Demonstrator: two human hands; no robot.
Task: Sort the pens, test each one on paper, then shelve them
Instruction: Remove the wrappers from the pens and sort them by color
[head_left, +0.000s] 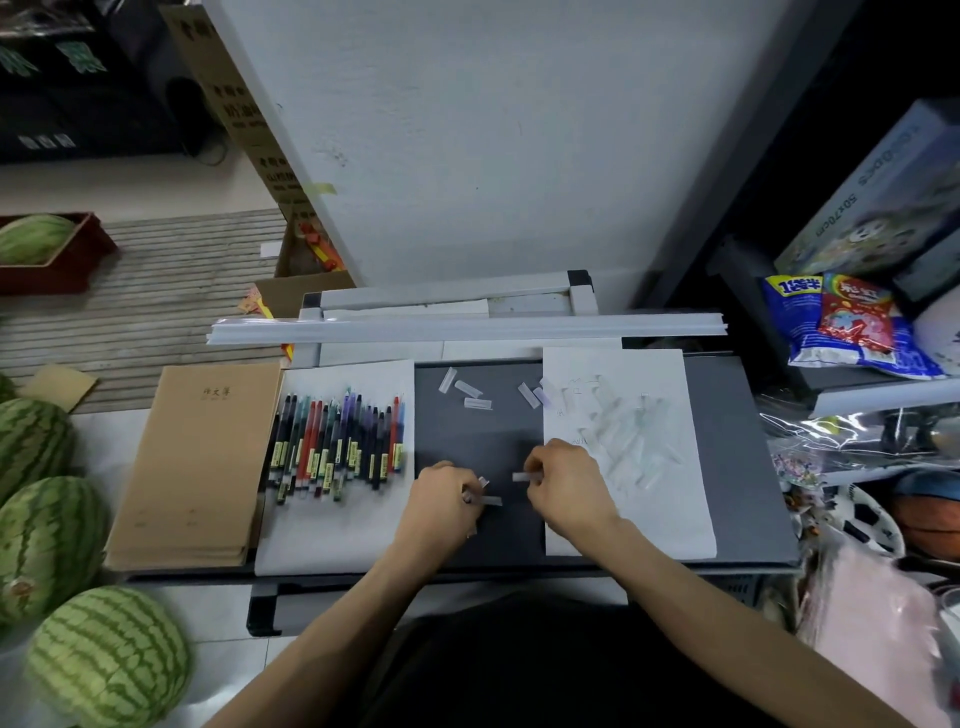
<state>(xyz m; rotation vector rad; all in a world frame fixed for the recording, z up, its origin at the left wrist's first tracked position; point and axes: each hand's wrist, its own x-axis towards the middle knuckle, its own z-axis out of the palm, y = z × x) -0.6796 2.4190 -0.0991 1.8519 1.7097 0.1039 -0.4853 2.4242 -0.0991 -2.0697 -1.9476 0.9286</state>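
**Handling clear caps beside the sorted pens**

The row of coloured gel pens with yellow labels (337, 441) lies side by side on the left white paper sheet (332, 535), away from both hands. The left hand (441, 499) is curled around a small clear plastic cap (491, 500). The right hand (566, 478) pinches another clear cap (521, 476) between thumb and fingers. More loose transparent caps (470, 389) lie on the dark grey tabletop (478, 441), and a blurred pile of them lies on the right white sheet (665, 519).

I think the danger is in the caps – they are small and smooth, so one can slip from the fingers. The left forearm is also near the pens' sheet – a careless move may push it and mix the row. A stack of brown notebooks (197, 457) lies just beside that sheet.
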